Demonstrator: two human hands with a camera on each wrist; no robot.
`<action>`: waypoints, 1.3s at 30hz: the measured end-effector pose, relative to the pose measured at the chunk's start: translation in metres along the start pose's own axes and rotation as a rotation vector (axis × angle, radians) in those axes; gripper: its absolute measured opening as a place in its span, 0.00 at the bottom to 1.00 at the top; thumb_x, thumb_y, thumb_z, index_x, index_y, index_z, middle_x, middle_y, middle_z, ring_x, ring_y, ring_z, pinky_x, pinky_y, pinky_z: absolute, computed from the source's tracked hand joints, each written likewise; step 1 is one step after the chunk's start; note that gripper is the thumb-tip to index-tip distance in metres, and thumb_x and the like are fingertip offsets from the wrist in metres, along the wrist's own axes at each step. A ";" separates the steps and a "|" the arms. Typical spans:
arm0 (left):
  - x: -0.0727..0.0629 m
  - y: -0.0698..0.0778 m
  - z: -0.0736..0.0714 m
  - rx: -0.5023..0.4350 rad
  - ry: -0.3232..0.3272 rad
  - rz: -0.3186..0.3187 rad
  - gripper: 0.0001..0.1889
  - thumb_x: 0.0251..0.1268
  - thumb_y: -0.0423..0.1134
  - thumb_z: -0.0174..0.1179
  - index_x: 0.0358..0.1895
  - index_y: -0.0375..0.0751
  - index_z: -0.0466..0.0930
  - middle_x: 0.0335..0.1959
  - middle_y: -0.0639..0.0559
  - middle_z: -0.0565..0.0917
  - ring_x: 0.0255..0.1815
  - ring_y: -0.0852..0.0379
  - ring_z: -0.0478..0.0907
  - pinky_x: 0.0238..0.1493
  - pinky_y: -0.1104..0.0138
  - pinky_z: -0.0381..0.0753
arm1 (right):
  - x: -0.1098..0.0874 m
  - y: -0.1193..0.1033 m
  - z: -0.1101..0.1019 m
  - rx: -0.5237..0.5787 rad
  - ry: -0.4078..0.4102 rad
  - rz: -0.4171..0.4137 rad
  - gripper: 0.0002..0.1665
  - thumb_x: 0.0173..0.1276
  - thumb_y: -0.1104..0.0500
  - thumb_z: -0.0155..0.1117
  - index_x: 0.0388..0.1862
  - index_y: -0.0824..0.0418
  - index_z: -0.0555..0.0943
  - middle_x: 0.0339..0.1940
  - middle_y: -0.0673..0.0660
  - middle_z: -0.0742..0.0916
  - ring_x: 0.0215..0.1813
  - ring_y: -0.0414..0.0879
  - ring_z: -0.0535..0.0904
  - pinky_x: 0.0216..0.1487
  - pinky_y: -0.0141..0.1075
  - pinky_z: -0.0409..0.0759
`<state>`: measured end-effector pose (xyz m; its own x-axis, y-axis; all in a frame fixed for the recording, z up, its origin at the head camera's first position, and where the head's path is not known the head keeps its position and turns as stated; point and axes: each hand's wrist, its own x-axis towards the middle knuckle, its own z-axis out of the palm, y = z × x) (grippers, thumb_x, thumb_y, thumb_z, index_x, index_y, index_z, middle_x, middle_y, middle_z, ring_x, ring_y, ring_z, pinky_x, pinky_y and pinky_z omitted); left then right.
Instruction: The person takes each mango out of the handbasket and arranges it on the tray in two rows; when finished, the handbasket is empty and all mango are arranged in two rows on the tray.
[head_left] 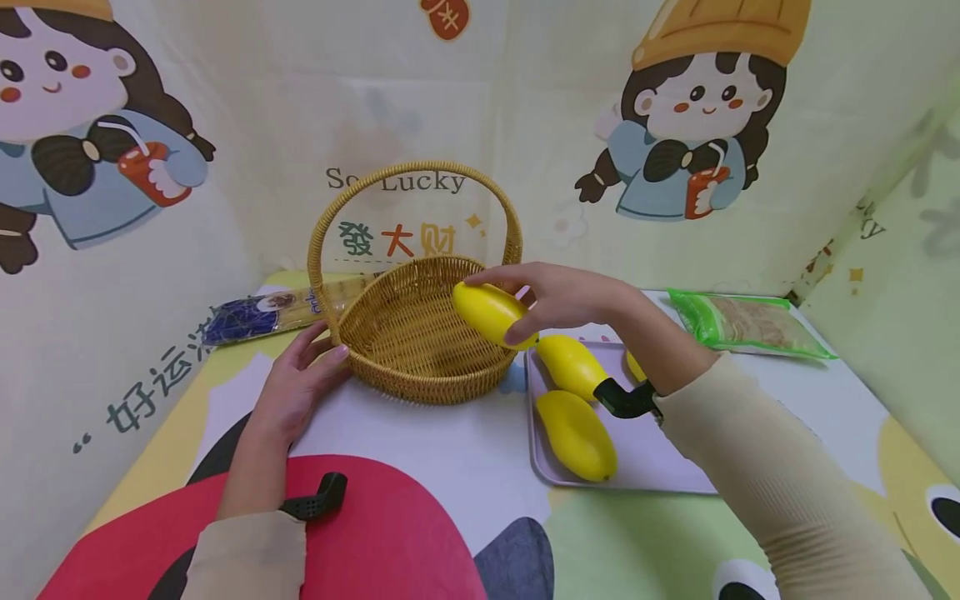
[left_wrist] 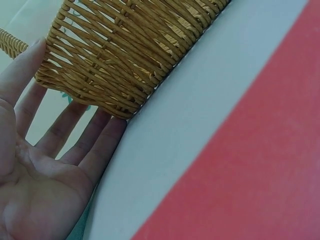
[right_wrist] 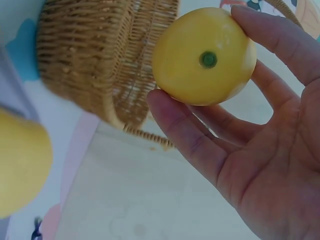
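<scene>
My right hand (head_left: 558,296) grips a yellow mango (head_left: 491,314) between thumb and fingers, holding it over the right rim of a wicker basket (head_left: 420,387). The mango's end with a green dot (right_wrist: 208,59) faces the right wrist camera. At the basket's left side, my left hand (head_left: 296,387) rests with its fingers extended against the weave, its thumb close to the handle's base. In the left wrist view, the fingers (left_wrist: 92,142) reach along the basket wall (left_wrist: 115,55). The inside of the basket shows only bare weave.
A light purple tray (head_left: 660,471) to the right bears more mangoes (head_left: 576,435), one partly hidden behind my right forearm. Behind the basket's left side lies a pasta packet (head_left: 262,315). A green-edged packet (head_left: 750,325) lies at the back right. A printed cloth covers the table.
</scene>
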<state>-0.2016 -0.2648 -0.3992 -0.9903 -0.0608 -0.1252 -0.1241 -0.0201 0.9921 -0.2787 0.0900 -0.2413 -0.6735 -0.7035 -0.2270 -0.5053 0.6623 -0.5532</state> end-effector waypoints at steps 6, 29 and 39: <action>0.001 0.002 0.001 -0.023 0.001 -0.002 0.45 0.71 0.49 0.66 0.85 0.60 0.49 0.84 0.42 0.55 0.79 0.49 0.63 0.72 0.62 0.76 | -0.019 0.018 -0.002 0.002 0.019 -0.013 0.47 0.63 0.59 0.72 0.79 0.36 0.66 0.75 0.48 0.75 0.68 0.53 0.74 0.65 0.51 0.81; 0.003 -0.002 -0.001 -0.047 -0.002 -0.012 0.46 0.71 0.49 0.67 0.85 0.60 0.48 0.83 0.43 0.56 0.79 0.50 0.63 0.73 0.61 0.75 | -0.103 0.044 -0.011 0.034 0.142 0.035 0.48 0.67 0.51 0.75 0.82 0.38 0.62 0.73 0.54 0.76 0.69 0.59 0.75 0.65 0.58 0.80; 0.001 -0.001 0.000 -0.052 -0.004 0.002 0.45 0.71 0.49 0.67 0.85 0.59 0.50 0.83 0.42 0.56 0.77 0.53 0.65 0.66 0.69 0.80 | -0.147 0.065 -0.008 -0.080 0.219 0.135 0.49 0.65 0.44 0.76 0.81 0.30 0.61 0.71 0.59 0.79 0.66 0.58 0.80 0.57 0.55 0.84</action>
<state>-0.2029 -0.2645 -0.4002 -0.9908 -0.0570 -0.1230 -0.1188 -0.0719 0.9903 -0.2168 0.2384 -0.2377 -0.8342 -0.5402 -0.1108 -0.4378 0.7709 -0.4627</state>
